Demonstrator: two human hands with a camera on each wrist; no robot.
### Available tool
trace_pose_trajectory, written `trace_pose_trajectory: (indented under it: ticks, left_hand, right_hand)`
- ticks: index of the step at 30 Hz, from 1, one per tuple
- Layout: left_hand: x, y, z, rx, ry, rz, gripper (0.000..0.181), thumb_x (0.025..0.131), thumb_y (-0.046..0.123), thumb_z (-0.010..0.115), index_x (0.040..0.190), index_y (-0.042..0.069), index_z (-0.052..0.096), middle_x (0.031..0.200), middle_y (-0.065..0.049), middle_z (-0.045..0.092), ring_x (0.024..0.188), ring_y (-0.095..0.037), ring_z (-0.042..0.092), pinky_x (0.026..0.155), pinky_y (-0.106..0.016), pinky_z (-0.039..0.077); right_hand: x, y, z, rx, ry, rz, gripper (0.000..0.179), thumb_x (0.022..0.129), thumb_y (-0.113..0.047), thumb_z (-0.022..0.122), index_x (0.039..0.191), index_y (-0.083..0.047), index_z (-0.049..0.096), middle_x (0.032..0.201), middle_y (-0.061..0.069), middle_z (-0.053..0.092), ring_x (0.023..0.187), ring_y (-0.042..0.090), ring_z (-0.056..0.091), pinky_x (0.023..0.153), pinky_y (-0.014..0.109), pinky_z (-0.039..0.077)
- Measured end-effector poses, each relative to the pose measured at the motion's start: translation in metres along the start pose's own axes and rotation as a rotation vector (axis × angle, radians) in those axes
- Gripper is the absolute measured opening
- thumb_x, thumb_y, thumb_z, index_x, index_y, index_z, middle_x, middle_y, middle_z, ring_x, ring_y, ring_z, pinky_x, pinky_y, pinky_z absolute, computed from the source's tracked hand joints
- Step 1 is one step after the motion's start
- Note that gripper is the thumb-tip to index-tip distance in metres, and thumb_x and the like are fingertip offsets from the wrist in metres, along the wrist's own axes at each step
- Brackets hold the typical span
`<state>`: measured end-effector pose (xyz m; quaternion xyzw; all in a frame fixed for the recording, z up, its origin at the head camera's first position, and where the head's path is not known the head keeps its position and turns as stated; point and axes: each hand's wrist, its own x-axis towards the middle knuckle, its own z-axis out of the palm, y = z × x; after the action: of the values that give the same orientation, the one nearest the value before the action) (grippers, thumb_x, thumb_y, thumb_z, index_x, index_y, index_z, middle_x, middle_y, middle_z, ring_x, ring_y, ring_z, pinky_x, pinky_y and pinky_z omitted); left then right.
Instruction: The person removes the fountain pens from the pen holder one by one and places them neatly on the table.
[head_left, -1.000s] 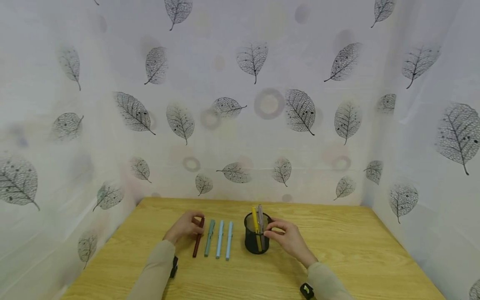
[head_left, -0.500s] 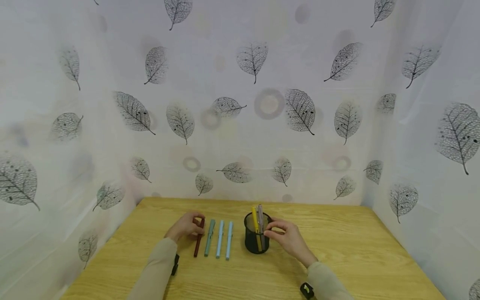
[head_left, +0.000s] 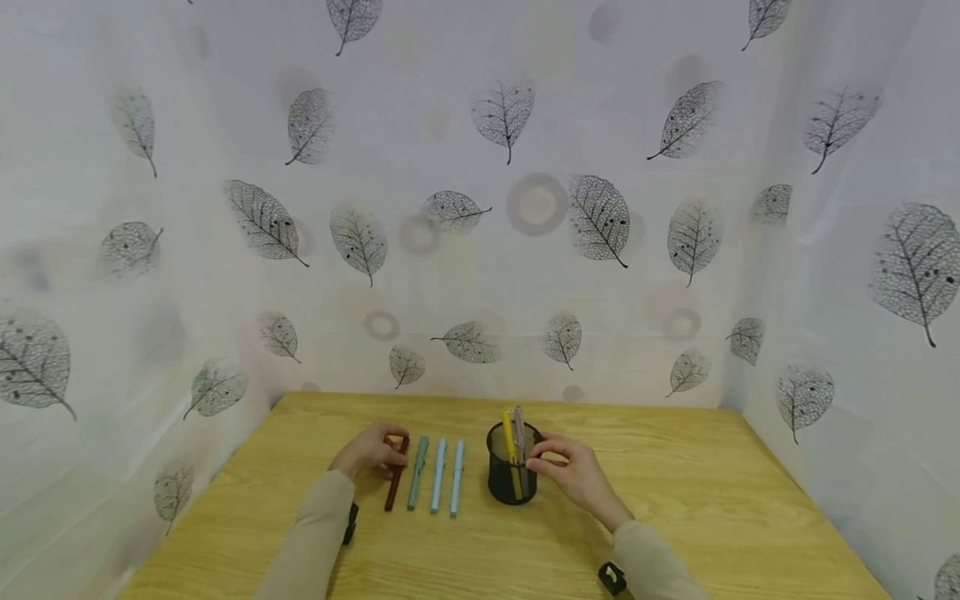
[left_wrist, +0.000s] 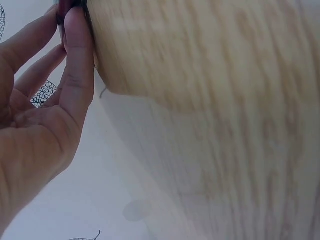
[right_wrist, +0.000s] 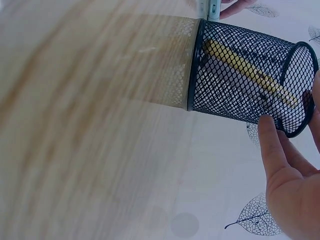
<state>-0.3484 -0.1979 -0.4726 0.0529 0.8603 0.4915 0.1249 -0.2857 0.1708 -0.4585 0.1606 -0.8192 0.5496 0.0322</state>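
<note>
My left hand (head_left: 369, 452) pinches the upper part of a dark red pen (head_left: 393, 487) at the left end of a row of pens. In the left wrist view, thumb and fingertips meet at the dark red pen (left_wrist: 67, 7), mostly cut off by the top edge. My right hand (head_left: 576, 475) grips the black mesh pen holder (head_left: 498, 482) near its rim from the right. Its thumb lies against the mesh side in the right wrist view, with other fingers by the rim. A yellow pen (head_left: 507, 427) and a greyish-purple pen (head_left: 519, 422) stand inside, tips above the rim.
Between the hands a green pen (head_left: 417, 475) and two light blue pens, one (head_left: 438, 479) beside the other (head_left: 457, 482), lie roughly parallel on the wooden table (head_left: 465, 558). A leaf-patterned curtain (head_left: 510, 275) encloses the back and sides.
My left forearm has shifted very slightly to the right, its fingers still at the dark red pen. The right hand and the pen holder have stayed in place.
</note>
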Motion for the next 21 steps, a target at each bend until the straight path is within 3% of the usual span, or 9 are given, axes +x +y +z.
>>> trace_pose_trajectory:
  ticks: [8,16,21]
  left_hand:
    - [0.0,0.001,-0.001,-0.021,0.005,-0.008,0.057,0.087,-0.004,0.068,0.139,-0.006,0.048,0.1,-0.018,0.057,0.074,-0.021,0.066,0.06,-0.036,0.059]
    - [-0.001,0.002,-0.001,-0.002,-0.009,-0.006,0.056,0.087,-0.005,0.067,0.139,-0.008,0.047,0.101,-0.018,0.058,0.074,-0.022,0.065,0.061,-0.035,0.059]
    - [-0.003,0.0,0.0,-0.014,-0.018,-0.013,0.056,0.088,-0.004,0.066,0.14,-0.007,0.045,0.101,-0.017,0.058,0.075,-0.022,0.063,0.061,-0.034,0.058]
  right_hand:
    - [-0.007,-0.024,-0.004,-0.005,-0.026,-0.004,0.016,0.089,-0.01,0.071,0.1,0.002,0.071,0.141,0.03,0.049,0.132,0.047,0.045,0.089,0.035,0.057]
    - [0.002,0.003,0.0,0.003,-0.005,0.0,0.016,0.088,-0.018,0.073,0.098,-0.007,0.073,0.143,0.024,0.05,0.134,0.042,0.046,0.089,0.034,0.057]
    - [0.003,0.008,0.0,0.021,-0.003,0.0,0.019,0.085,-0.023,0.075,0.097,-0.008,0.074,0.142,0.022,0.052,0.134,0.042,0.046,0.089,0.034,0.057]
